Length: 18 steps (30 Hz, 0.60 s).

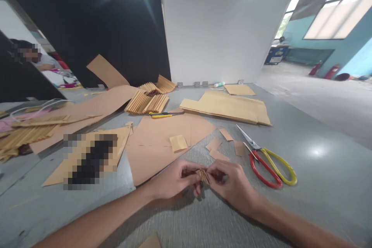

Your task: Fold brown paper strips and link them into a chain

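Both of my hands meet low in the middle of the view, just above the grey table. My left hand and my right hand each pinch one end of a small pleated piece of brown paper, folded like a little fan. The fingers of both hands are closed on it. A large sheet of brown paper lies flat just beyond my hands, with a small yellowish paper square on it.
Scissors with one red and one yellow handle lie open to the right. Small paper scraps, a yellow utility knife, pleated paper fans, flat envelopes. Black and white boards stand behind. Another person sits far left.
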{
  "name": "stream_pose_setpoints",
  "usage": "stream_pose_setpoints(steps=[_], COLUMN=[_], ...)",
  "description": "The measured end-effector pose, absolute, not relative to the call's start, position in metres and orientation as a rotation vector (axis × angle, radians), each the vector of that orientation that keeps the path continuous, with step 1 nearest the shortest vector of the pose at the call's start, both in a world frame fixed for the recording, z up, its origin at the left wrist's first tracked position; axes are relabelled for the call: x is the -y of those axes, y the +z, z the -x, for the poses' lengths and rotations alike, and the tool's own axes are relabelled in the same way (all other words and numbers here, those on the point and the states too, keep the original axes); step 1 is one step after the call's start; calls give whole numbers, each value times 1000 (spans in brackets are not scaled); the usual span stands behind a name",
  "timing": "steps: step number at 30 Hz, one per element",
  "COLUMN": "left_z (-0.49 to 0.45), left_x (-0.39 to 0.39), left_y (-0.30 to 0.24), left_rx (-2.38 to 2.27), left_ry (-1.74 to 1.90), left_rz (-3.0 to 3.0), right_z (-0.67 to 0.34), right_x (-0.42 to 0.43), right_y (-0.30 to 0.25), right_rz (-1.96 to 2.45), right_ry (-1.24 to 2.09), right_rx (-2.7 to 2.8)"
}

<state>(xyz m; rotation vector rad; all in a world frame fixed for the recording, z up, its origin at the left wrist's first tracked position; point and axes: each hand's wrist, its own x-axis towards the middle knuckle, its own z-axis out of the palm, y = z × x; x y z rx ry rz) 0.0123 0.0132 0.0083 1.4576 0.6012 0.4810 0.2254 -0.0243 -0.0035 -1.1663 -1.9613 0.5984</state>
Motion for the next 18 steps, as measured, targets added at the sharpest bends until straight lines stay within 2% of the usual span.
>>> stream_pose_setpoints(steps=[7, 12, 18], left_z=[-12, -13, -12], left_x=[-16, -14, -9], left_y=[-1, -1, 2], left_rx=[-633, -603, -555], left_ry=[623, 652, 570], left_rz=[-1367, -1336, -1304], right_z=[-227, -227, -226], right_x=[21, 29, 33], right_y=[-6, -10, -9], right_rz=[1215, 1177, 1172], right_ry=[808, 525, 411], right_rx=[1722, 1815, 1861])
